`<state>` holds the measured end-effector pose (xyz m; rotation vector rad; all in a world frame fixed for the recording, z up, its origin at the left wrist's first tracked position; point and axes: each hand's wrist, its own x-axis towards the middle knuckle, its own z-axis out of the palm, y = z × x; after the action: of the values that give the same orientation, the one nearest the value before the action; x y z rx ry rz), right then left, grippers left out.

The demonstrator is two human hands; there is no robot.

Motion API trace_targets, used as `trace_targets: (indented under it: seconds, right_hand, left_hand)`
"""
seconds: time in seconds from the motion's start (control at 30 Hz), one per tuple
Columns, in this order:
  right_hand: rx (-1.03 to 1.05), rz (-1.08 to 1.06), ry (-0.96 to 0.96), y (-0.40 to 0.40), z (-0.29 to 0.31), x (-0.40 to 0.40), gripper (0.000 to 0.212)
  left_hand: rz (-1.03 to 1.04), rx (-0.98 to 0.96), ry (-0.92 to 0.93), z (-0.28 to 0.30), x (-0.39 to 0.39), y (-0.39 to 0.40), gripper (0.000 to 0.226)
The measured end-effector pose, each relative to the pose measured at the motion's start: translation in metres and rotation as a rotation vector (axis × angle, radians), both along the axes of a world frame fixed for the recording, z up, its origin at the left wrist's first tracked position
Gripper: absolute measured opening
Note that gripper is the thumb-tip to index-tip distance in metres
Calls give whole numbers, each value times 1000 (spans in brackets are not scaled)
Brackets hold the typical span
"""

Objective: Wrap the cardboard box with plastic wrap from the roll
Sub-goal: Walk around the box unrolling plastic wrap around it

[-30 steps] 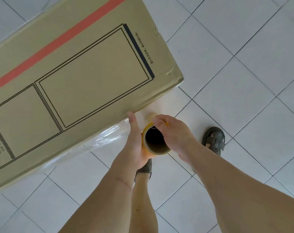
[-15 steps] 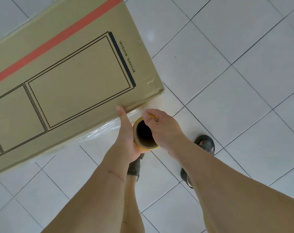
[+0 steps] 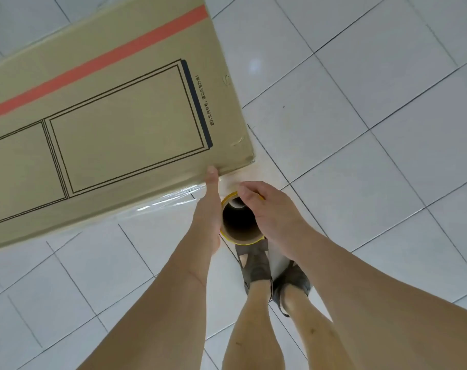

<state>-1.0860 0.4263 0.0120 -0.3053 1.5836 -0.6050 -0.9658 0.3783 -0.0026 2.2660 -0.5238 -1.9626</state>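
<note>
Your left hand (image 3: 209, 217) and right hand (image 3: 269, 214) clasp the upright roll (image 3: 239, 225) beside the cardboard box (image 3: 107, 116), so film (image 3: 168, 204) stays taut.

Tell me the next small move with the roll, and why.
Probably carry the plastic wrap roll on around the near right corner of the cardboard box. Both the left hand and right hand grip it upright beside that corner, and film already stretches along the near side.

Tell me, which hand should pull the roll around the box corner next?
Probably the right hand: it grips the roll on the side toward the box corner, over open floor. The left hand lies against the box.
</note>
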Motion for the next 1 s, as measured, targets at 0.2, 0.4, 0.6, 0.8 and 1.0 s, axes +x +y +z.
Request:
trace_targets:
  seconds: [0.2, 0.4, 0.6, 0.8, 1.0]
  right_hand:
    - [49, -47, -15, -5, -1, -11, 30]
    - [56, 82, 108, -7, 1, -12, 51]
    - [50, 124, 52, -12, 5, -22, 41]
    - [68, 267, 182, -17, 6, -43, 49]
    - [58, 322, 35, -27, -3, -62, 57]
  left_hand:
    - [72, 82, 232, -3, -5, 7, 118]
    - [79, 108, 209, -6, -8, 4, 115]
    - [122, 59, 167, -8, -16, 3, 108]
    - [214, 155, 231, -6, -28, 10, 126]
    - [281, 72, 63, -6, -55, 10, 106]
